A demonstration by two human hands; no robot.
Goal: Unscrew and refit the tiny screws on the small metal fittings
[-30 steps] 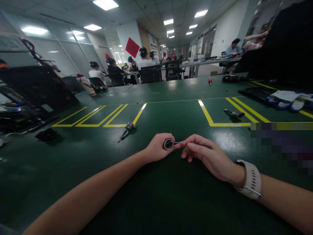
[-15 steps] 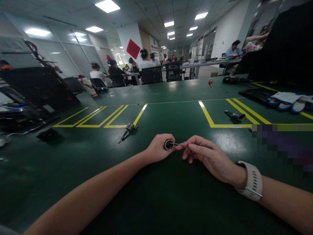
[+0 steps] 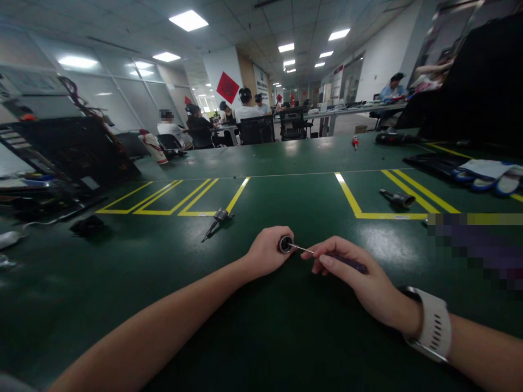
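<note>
My left hand [image 3: 267, 251] is closed round a hollow metal cylinder [image 3: 280, 245], its round open end turned toward me. In my right hand [image 3: 363, 277], a thin screwdriver [image 3: 346, 262] with a dark purple handle is held between thumb and fingers. The screwdriver's shaft points left, and its tip is at the cylinder's opening; how deep it reaches I cannot tell. A metal part with a long spindle [image 3: 216, 221] lies on the table beyond my left hand. Another metal part with a cup-shaped end [image 3: 398, 199] lies inside the right taped area.
The green table [image 3: 261, 196] carries yellow tape lines [image 3: 241, 193]. White and blue gloves [image 3: 490, 173] and a dark power tool [image 3: 396, 139] lie at right. A small red object [image 3: 355, 142] sits further back. A black object [image 3: 87, 226] lies at left. People sit behind.
My right hand has shifted slightly right and down, showing more of the screwdriver's shaft and handle. My left hand still grips the cylinder. The whole view has shifted a little.
</note>
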